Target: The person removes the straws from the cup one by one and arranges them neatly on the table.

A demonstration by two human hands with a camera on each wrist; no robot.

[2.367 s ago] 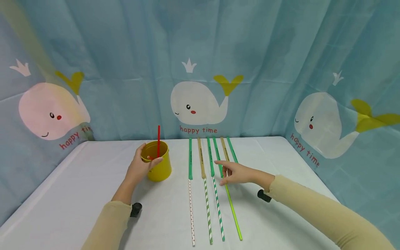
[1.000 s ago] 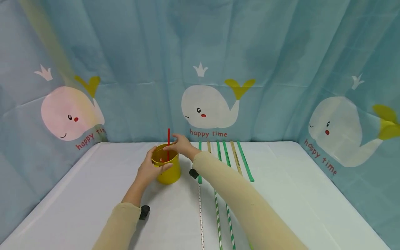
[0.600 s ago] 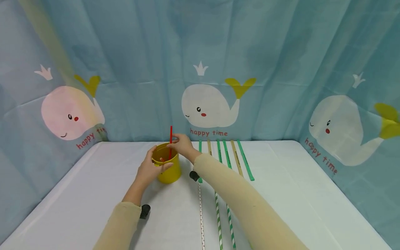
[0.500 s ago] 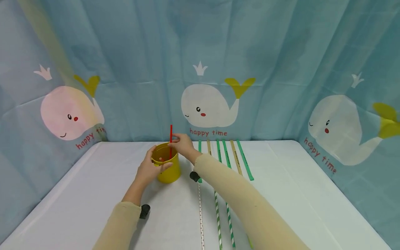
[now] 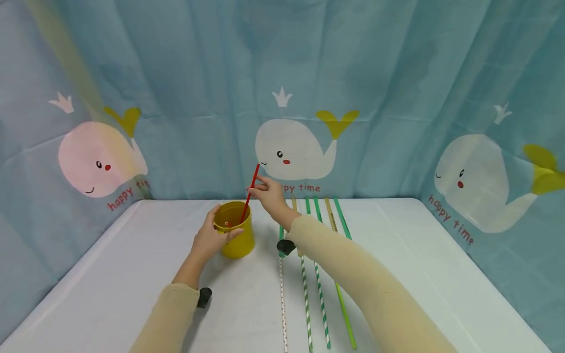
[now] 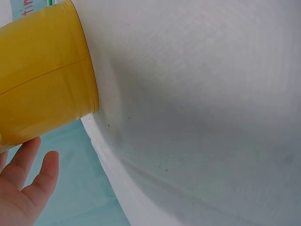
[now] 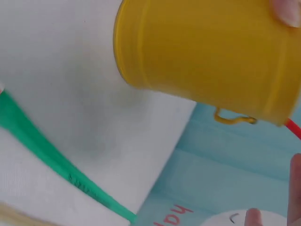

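In the head view a yellow bucket (image 5: 240, 241) stands upright at the back of the table. My left hand (image 5: 209, 240) holds its left side, thumb across the front near the rim. My right hand (image 5: 272, 197) pinches a thin red straw (image 5: 247, 203) above the bucket's right rim. The straw leans right, its lower part inside the bucket. A small red thing with a pale ring (image 5: 227, 224) shows inside too; I cannot tell what it is. The right wrist view shows the bucket's wire loop (image 7: 230, 118) and a short bit of straw.
Right of the bucket lie a red-dotted straw (image 5: 283, 304), two green-striped straws and a lime straw (image 5: 345, 311). Behind them are several flat green and tan printed strips (image 5: 342, 215), partly hidden by my right arm. A blue whale-print curtain (image 5: 375, 73) surrounds the table.
My right hand has come from the strips to the bucket and taken the red straw. In the last half second it has drawn the straw up and right, tilting it. The left hand stays.
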